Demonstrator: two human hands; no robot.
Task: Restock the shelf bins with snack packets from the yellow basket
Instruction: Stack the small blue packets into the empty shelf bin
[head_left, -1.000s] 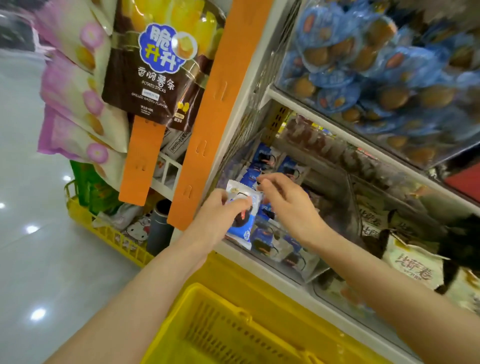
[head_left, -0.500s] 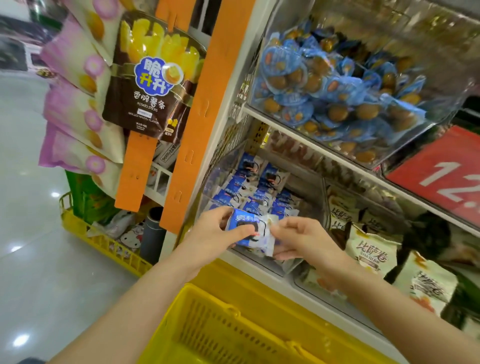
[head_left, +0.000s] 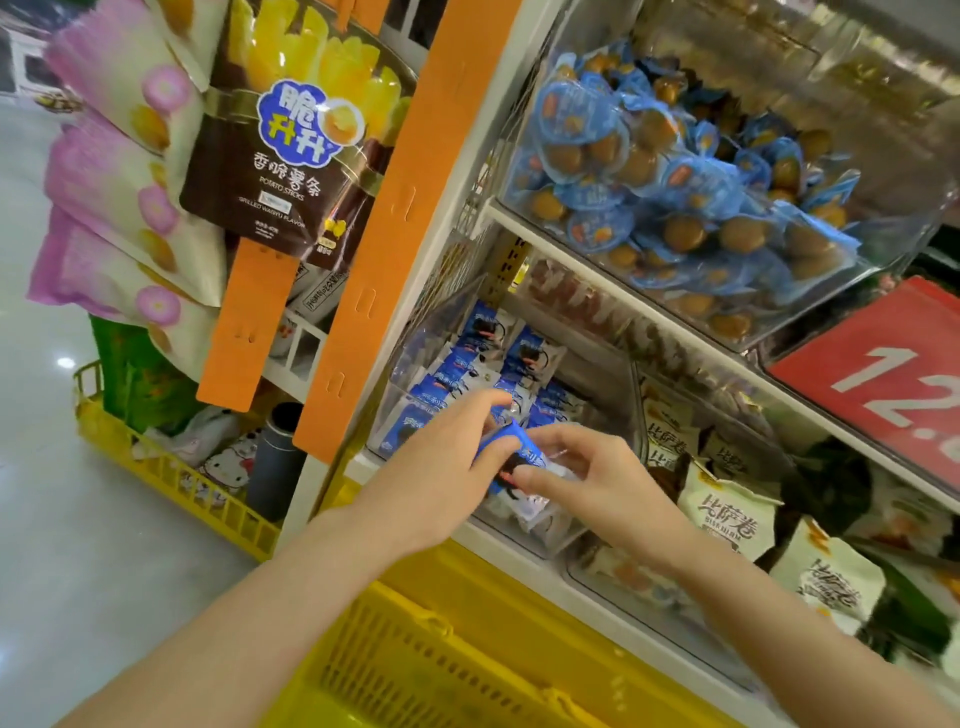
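The lower clear bin (head_left: 402, 384) opens upward and forward, beneath the white shelf edge (head_left: 623, 293) that slants across above it. The left hand (head_left: 441, 467) and right hand (head_left: 592, 478), both holding one blue-and-white packet (head_left: 511, 449), fill the front of that opening. Behind them, rows of stacked packets (head_left: 488, 338) take up the bin's left and middle. Its right rear is open as far as the clear divider (head_left: 632, 400). The orange strip (head_left: 400, 223) and wire mesh (head_left: 465, 249) close off the left side. The upper bin (head_left: 893, 218) overhangs from above. Below the shelf front sits the open-topped yellow basket (head_left: 415, 665).
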